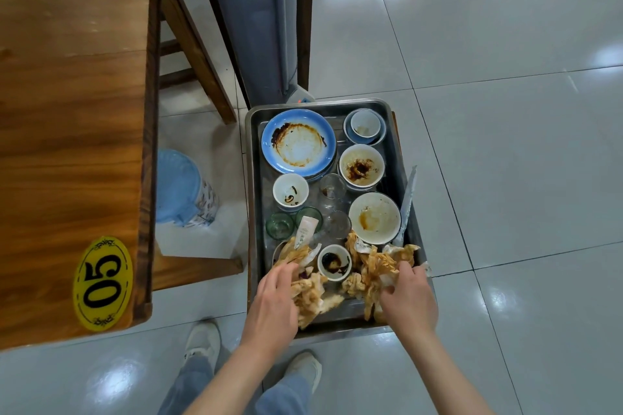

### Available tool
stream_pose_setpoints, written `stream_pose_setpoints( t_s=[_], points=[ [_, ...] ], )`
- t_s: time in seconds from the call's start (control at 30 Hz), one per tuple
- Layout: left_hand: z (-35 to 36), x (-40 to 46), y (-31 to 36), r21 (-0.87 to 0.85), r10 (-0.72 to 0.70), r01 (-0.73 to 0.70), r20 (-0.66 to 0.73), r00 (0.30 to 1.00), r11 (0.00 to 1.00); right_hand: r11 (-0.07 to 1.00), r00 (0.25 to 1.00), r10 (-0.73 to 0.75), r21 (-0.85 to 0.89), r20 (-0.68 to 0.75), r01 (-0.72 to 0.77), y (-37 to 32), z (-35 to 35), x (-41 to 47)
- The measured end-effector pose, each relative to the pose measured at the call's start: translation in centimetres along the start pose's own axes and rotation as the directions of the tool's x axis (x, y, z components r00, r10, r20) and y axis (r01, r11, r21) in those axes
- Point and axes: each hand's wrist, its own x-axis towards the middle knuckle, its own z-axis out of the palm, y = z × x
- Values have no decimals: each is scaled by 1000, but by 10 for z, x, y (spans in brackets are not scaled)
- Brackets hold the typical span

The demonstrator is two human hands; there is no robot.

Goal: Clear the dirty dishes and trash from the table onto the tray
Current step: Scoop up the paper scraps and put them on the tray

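Both hands work at the near end of the tray point(253, 178). Left hand point(274, 300) and right hand point(409, 296) each curl around stained napkins point(312, 293). We judge: compress the wads inward, away from the tray's near rim. Sauce cup point(333, 262) sits between the hands; avoid tipping. Counter point(67, 145) left of the tray looks bare; open floor lies right.

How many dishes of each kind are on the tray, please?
Blue plate: 1
Blue-rimmed saucer under a cup: 1
White bowls and cups: 5
Clear glasses: 2
Green glasses: 2
Total: 11, on the metal tray. More may be hidden under the soiled napkins.
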Motion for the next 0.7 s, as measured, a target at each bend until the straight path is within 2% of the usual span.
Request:
stream_pose_setpoints(
  t_s=[0.3, 0.53, 0.7],
  points=[
    [2, 1, 1, 126, -7, 5, 19, 1000, 992, 982, 980, -111, 132, -163, 134, -7, -1, 1],
    [0, -5, -6, 129, -20, 21, -13, 1000, 991, 947, 964, -176, 233, -199, 221, -20, -3, -8],
    [-9, -5, -4, 117, 1, 2, -21, 1000, 993, 930, 941, -189, 257, -280, 263, -29, -3, -11]
  ],
)
